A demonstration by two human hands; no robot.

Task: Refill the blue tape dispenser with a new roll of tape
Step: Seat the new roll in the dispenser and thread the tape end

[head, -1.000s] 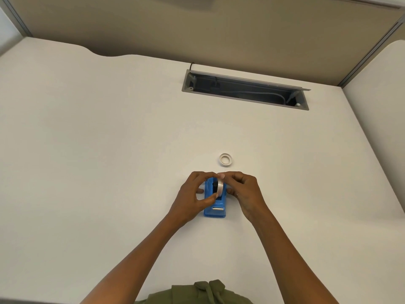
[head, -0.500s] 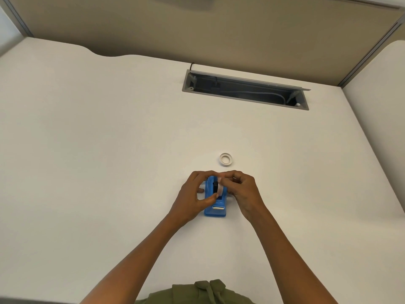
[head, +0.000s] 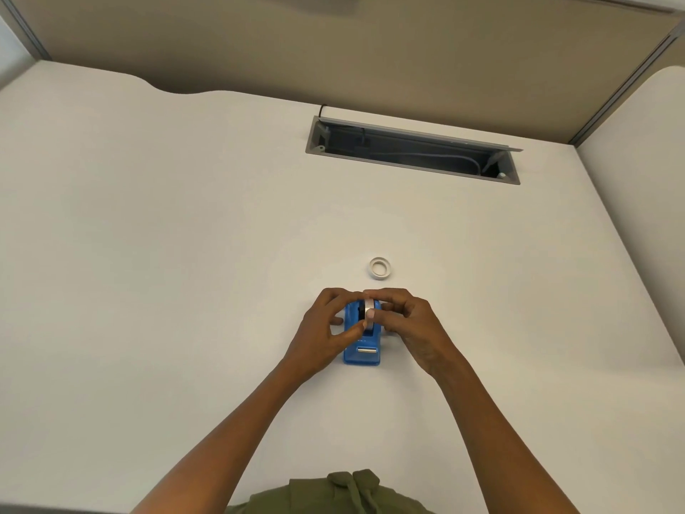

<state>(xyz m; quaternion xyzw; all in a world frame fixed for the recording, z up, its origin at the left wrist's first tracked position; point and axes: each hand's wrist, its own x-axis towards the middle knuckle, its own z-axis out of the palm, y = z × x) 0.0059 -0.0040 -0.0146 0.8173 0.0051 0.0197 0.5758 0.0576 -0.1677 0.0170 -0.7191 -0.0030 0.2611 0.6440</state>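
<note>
Stood on the white worktop (head: pixel 185 254) between both hands: small blue plastic tape dispenser (head: pixel 362 351), cutter end at 6 o'clock. Sat upright in its slot, white roll of tape (head: pixel 369 310), pinched by the right hand (head: pixel 411 326), fingers curled close round it. Gripped the dispenser's side with curled fingers and thumb: left hand (head: pixel 321 330). Lay flat at 12 o'clock, just beyond the hands: empty white tape core ring (head: pixel 380 268). Farther off at 12 o'clock, grey recessed cable tray (head: pixel 413 152).

One blue tape dispenser (head: pixel 362 343); one tape roll (head: pixel 369 309) in it; one empty tape core (head: pixel 380 269); two hands, left hand (head: pixel 321 333), right hand (head: pixel 411 324); one worktop (head: pixel 166 272); one cable tray (head: pixel 411 152).
</note>
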